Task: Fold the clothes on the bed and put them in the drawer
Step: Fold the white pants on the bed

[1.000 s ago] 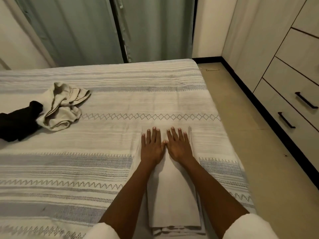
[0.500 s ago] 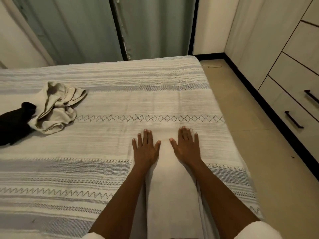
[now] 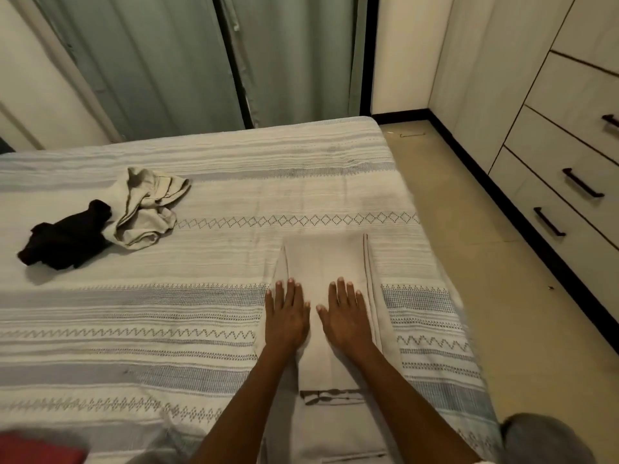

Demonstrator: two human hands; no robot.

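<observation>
At the lower centre of the frame I see both hands lying flat on a folded beige garment (image 3: 326,262) on the bed (image 3: 201,296). My left hand (image 3: 286,318) is released, fingers straight and together, pressing the garment's left edge. My right hand (image 3: 345,318) is released too, fingers slightly spread, flat on the cloth just beside the left. The garment runs out past the fingertips toward mid-frame. A crumpled beige garment (image 3: 147,209) touches a black garment (image 3: 67,237) at the left. Closed drawers (image 3: 552,155) stand at the right.
</observation>
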